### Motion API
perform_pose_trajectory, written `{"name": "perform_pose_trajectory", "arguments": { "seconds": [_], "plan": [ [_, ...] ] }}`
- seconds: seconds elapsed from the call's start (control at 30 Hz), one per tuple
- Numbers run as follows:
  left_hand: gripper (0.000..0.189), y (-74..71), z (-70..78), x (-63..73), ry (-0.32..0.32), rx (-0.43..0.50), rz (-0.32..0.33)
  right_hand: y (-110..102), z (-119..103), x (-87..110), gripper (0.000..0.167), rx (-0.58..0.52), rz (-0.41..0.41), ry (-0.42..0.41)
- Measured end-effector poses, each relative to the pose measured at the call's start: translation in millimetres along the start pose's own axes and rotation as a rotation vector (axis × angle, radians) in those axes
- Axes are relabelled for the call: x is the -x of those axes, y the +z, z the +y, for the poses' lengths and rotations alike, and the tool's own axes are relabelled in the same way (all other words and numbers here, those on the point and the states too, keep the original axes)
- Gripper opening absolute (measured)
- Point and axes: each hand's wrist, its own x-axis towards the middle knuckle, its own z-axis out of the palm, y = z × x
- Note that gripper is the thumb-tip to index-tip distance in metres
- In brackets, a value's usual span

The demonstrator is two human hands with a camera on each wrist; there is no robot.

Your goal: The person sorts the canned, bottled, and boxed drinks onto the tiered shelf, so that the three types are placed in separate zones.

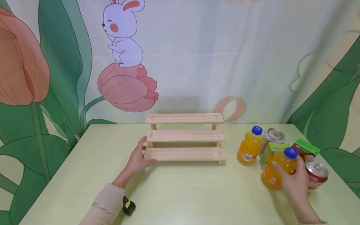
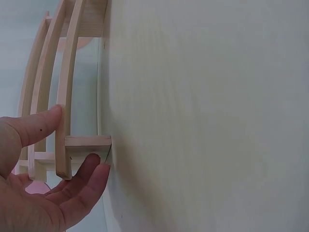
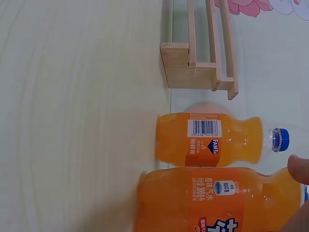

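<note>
My left hand [image 1: 137,160] grips the left end of a three-step wooden shelf [image 1: 185,153]. In the left wrist view its thumb [image 2: 43,124] presses the front of the lowest step, with the other fingers curled around the end. At the right, my right hand [image 1: 296,182] holds a bottle of orange soda [image 1: 270,176] by its upper part, thumb on one side and fingers on the other. Its blue cap [image 1: 291,152] shows above the hand. A second orange soda bottle [image 3: 210,140] stands just beyond, beside the held one.
Behind the held bottle are a silver-topped can [image 1: 274,136], a green carton [image 1: 265,156] and a green-topped pack [image 1: 306,148]. A red can [image 1: 317,175] stands right of my hand. A small black object [image 1: 128,206] lies near my left sleeve. A printed curtain [image 1: 185,62] hangs behind the table.
</note>
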Motion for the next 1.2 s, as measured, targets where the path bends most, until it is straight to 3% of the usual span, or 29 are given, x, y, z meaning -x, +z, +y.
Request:
{"name": "perform_pose_trajectory", "arguments": {
  "seconds": [0.37, 0.63, 1.03, 1.2],
  "plan": [
    [0.096, -1.2, -0.7, -0.4, 0.019, -0.019, 0.004, -0.1, 8.0, -5.4, 0.079, 0.015, -0.002, 0.021],
    [0.095, -1.0, -1.7, -2.2, 0.015, -0.056, 0.006, -2.9, -15.1, 9.5, 0.080, 0.049, -0.027, 0.010],
    [0.096, 0.9, -1.9, -2.7, 0.003, -0.055, 0.015, -1.7, -43.8, 26.2, 0.077, -0.003, -0.078, 0.000],
    [0.095, -0.1, -1.0, -2.1, 0.009, -0.052, 0.023, 5.0, -53.0, 27.8, 0.073, -0.026, -0.112, -0.043]
  ]
}}
